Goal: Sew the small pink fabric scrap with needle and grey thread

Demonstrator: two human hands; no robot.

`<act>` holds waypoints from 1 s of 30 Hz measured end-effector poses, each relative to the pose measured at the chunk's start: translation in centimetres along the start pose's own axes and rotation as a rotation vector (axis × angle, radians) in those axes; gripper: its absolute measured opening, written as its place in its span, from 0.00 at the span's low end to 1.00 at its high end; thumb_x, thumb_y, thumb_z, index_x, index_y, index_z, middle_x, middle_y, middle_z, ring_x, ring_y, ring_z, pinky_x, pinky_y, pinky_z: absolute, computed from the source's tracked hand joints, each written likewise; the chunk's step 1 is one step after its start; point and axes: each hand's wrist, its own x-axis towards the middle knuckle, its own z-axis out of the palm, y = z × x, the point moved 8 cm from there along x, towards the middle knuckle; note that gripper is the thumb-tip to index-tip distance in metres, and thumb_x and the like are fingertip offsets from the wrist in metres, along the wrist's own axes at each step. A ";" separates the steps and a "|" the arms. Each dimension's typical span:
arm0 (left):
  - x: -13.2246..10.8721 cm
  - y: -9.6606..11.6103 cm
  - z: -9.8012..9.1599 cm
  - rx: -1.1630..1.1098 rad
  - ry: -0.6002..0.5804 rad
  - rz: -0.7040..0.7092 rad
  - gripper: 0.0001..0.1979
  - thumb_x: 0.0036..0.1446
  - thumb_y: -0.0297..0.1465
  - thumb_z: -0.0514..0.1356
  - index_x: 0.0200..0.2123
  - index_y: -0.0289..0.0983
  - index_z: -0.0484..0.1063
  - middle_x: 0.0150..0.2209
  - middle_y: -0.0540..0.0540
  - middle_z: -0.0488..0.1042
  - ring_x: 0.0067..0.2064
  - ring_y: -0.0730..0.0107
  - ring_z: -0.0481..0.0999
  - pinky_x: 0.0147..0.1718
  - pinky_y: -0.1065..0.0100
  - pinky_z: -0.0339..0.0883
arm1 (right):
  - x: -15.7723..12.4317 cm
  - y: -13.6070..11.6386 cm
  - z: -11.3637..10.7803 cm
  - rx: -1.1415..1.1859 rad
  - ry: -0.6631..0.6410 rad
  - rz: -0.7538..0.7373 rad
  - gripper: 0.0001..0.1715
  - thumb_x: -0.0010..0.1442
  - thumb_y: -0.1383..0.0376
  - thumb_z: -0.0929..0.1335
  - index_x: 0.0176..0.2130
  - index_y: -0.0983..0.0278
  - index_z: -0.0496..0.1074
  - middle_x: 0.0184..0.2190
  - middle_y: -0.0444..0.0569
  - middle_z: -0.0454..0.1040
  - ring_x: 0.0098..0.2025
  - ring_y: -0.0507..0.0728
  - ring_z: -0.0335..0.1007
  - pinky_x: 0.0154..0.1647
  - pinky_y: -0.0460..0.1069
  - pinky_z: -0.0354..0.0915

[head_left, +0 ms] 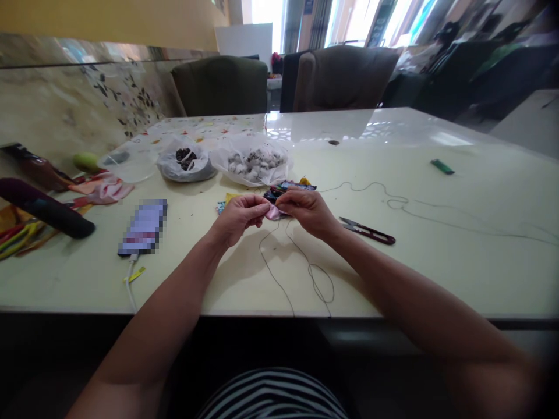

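Note:
My left hand [244, 216] and my right hand [303, 210] are close together above the middle of the table, each with its fingers pinched. A small pink piece of fabric [273, 212] shows between them, and both hands seem to touch it or thread at it. Whatever is in the right fingertips is too small to make out. Dark thread [269, 265] hangs down from there toward the table's front edge, with a loop [323, 282] on the right. Colourful fabric pieces [288, 186] lie just behind the hands. Thread snips [369, 231] rest right of my right hand.
Two plastic bags, one with dark bits [186, 169], one with whitish lumps [253, 163], stand behind the hands. A phone [144, 227] with a cable, a dark bottle-like object [48, 209] and cloths [102, 188] lie left. A green lighter [442, 167] and long thread [419, 215] lie right.

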 end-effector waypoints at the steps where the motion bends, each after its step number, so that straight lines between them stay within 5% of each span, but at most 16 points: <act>1: 0.1 0.1 -0.1 -0.003 0.012 0.019 0.15 0.42 0.39 0.76 0.27 0.35 0.77 0.24 0.50 0.73 0.22 0.80 0.64 0.19 0.74 0.55 | 0.0 -0.2 -0.1 -0.011 0.005 0.002 0.07 0.60 0.65 0.71 0.30 0.63 0.77 0.29 0.45 0.71 0.32 0.52 0.65 0.37 0.49 0.63; 15: -0.6 2.4 -0.3 0.307 0.150 0.244 0.11 0.47 0.38 0.72 0.28 0.36 0.80 0.21 0.49 0.73 0.23 0.76 0.66 0.20 0.73 0.59 | -0.2 -1.6 -0.2 -0.307 0.038 -0.108 0.09 0.64 0.67 0.69 0.31 0.64 0.76 0.28 0.46 0.71 0.31 0.52 0.65 0.33 0.48 0.60; 30: -0.1 1.3 -0.6 0.203 0.081 0.135 0.10 0.47 0.36 0.70 0.28 0.35 0.79 0.22 0.50 0.73 0.21 0.79 0.63 0.19 0.73 0.54 | -0.2 -1.2 0.1 -0.223 0.006 -0.076 0.08 0.63 0.68 0.68 0.32 0.63 0.75 0.29 0.45 0.73 0.31 0.52 0.65 0.34 0.48 0.60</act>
